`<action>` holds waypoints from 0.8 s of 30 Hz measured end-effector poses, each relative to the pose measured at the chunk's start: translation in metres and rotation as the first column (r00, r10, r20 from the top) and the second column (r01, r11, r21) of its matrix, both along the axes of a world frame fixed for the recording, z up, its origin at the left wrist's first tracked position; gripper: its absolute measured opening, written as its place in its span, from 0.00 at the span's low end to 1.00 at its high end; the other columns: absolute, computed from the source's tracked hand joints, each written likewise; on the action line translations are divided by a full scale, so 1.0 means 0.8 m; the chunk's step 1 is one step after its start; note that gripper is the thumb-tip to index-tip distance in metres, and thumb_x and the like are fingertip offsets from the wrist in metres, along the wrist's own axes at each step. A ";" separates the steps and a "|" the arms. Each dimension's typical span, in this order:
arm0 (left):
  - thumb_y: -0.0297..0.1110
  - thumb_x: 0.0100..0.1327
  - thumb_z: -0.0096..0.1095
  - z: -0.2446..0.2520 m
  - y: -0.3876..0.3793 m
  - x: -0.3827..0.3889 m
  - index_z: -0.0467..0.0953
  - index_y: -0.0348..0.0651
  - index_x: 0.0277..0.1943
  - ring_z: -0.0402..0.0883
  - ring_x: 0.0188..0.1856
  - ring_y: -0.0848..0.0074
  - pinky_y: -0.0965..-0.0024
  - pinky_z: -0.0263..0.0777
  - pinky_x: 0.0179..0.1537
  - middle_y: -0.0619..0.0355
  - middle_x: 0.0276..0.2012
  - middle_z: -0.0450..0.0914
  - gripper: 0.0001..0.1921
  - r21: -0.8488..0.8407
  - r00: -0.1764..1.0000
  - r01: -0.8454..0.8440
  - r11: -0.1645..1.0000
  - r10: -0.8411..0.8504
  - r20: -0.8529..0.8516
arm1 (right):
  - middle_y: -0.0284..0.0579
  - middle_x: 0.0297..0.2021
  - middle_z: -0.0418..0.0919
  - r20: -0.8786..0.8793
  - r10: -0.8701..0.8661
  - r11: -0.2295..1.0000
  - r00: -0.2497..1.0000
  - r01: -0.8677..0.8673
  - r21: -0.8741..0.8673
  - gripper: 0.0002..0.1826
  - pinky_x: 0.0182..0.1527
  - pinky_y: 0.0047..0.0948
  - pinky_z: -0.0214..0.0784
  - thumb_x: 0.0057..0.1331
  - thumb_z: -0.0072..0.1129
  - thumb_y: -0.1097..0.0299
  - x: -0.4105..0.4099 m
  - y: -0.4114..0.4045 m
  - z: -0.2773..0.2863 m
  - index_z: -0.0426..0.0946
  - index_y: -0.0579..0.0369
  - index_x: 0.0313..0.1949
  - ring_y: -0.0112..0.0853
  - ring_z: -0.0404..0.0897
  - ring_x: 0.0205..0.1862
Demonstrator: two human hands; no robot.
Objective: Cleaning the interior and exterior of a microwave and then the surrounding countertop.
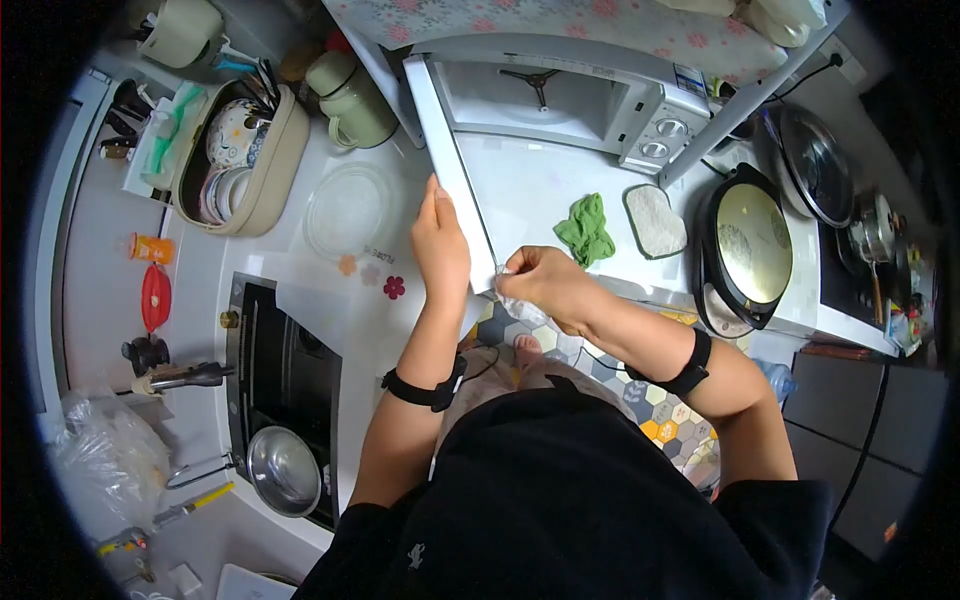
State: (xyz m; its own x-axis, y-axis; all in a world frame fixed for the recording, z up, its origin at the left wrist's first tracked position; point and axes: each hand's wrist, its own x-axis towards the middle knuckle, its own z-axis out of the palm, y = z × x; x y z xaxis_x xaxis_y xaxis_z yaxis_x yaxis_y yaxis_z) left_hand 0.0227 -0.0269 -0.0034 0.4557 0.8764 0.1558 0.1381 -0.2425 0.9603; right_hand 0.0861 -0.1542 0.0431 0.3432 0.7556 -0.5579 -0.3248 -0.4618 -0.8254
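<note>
A white microwave oven stands in front of me with its door swung wide. My left hand grips the door's outer face and edge. At the door's free end my right hand pinches a crumpled white cloth or tissue against the edge. Inside the cavity the dark three-armed turntable support shows without a plate on it. A round glass plate lies on the counter left of the door. To the right of my right hand lie a crumpled green cloth and a whitish pad.
A black electric griddle stands at the right, near lidded pans. On the left are a beige dish container, a green thermos jug and a gas hob bearing a steel pan. Patterned floor tiles show below.
</note>
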 end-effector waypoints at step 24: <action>0.35 0.68 0.38 0.002 -0.002 -0.002 0.65 0.29 0.55 0.74 0.46 0.65 0.70 0.64 0.48 0.43 0.45 0.75 0.20 -0.021 1.000 -0.002 1.000 0.002 0.000 | 0.39 0.21 0.72 0.018 -0.066 0.998 0.998 0.066 0.022 0.09 0.22 0.21 0.61 0.49 0.59 0.71 -0.007 0.002 0.007 0.70 0.62 0.26 0.23 0.69 0.20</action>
State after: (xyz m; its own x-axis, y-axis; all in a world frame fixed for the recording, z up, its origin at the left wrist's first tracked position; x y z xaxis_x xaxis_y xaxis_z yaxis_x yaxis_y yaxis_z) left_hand 0.0214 -0.0285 -0.0017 0.4538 0.8804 0.1374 0.1390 -0.2222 0.9650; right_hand 0.0805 -0.1529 0.0486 0.4030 0.7426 -0.5349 -0.3382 -0.4223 -0.8410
